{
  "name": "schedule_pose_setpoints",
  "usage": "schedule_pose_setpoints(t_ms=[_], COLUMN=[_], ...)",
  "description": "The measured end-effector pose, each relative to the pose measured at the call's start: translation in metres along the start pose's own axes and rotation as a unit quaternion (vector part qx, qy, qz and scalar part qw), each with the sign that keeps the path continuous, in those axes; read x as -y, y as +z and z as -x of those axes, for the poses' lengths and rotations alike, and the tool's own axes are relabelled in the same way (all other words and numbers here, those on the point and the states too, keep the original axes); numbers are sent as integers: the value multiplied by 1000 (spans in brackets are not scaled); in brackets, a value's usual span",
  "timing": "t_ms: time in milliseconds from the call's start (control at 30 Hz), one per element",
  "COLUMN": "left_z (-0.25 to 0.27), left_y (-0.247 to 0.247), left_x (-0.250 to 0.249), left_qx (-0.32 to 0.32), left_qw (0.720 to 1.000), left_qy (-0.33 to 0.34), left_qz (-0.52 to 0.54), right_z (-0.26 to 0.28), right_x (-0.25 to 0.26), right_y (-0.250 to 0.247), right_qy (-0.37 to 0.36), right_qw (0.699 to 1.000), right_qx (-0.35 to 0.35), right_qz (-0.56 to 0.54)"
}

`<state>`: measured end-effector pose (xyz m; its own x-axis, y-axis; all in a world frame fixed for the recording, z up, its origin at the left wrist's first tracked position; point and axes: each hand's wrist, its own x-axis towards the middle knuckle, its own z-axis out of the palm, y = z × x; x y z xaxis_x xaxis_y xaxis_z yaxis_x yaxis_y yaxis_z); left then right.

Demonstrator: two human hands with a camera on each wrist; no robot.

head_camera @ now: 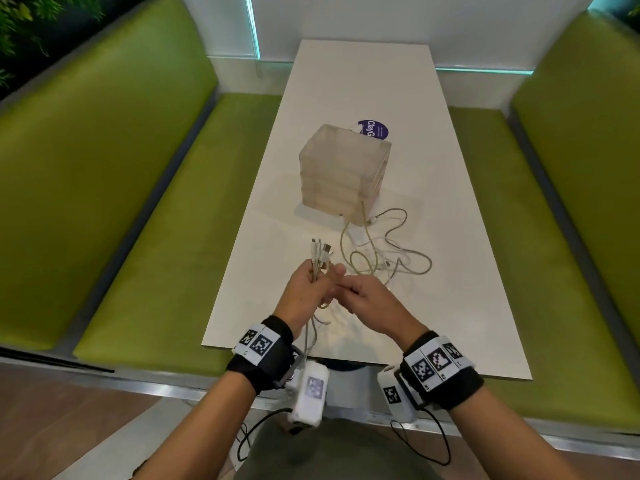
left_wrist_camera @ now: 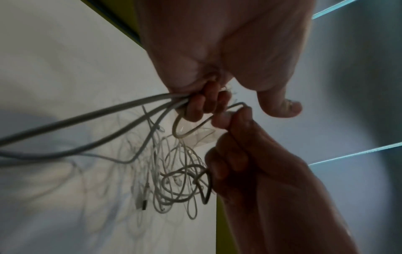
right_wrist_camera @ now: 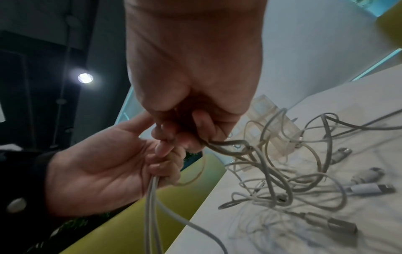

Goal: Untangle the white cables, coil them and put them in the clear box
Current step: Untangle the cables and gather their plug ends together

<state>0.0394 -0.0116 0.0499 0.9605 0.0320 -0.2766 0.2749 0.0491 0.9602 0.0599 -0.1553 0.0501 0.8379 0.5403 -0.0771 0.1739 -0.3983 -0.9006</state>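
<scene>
My left hand [head_camera: 313, 287] grips a bunch of white cables [head_camera: 320, 256], their plug ends sticking up above the fist; slack strands hang below my wrist [left_wrist_camera: 87, 118]. My right hand [head_camera: 363, 299], close beside the left, pinches one cable strand [right_wrist_camera: 224, 143] between curled fingers. The remaining white cables [head_camera: 384, 251] lie in a tangled heap on the white table [head_camera: 450, 271], trailing from both hands [right_wrist_camera: 282, 180]. The clear box [head_camera: 344, 173], frosted and ribbed, stands upright on the table beyond the heap; one cable runs against its near corner.
A purple round sticker [head_camera: 375, 128] lies on the table behind the box. Green bench seats [head_camera: 156, 237] flank the table on both sides [head_camera: 554, 237]. The table's near edge [head_camera: 346, 358] runs just below my wrists.
</scene>
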Motion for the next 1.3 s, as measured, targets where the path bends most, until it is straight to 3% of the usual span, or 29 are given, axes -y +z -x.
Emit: schedule_pose_setpoints(t_ms=[233, 367, 467, 567, 633, 733, 867, 1100, 1300], left_z=[0, -4, -6, -5, -3, 1, 7, 10, 8], left_y=[6, -13, -40, -57, -58, -43, -12, -2, -6], left_x=[-2, -11, -26, -30, -25, -14, -5, -14, -16], left_qx=[-52, -156, -223, -249, -227, -125, -9, 36, 80], left_qw=[998, 985, 966, 958, 968, 987, 991, 998, 988], left_qy=[40, 69, 91, 104, 93, 62, 43, -45, -73], left_qz=[0, 27, 90, 96, 45, -80, -125, -5, -110], right_z=[0, 0, 5, 5, 3, 0, -5, -5, -4], right_x=[6, -14, -41, -48, -44, -31, -8, -3, -9], right_y=[3, -9, -20, -24, -24, -23, -16, -13, -8], right_qy=[-5, 43, 70, 72, 62, 35, -15, -40, -28], right_qw=[997, 984, 982, 983, 988, 989, 978, 948, 952], right_qx=[22, 61, 34, 7, -16, -60, -69, -76, -63], right_qz=[71, 159, 175, 167, 142, 128, 195, 307, 297])
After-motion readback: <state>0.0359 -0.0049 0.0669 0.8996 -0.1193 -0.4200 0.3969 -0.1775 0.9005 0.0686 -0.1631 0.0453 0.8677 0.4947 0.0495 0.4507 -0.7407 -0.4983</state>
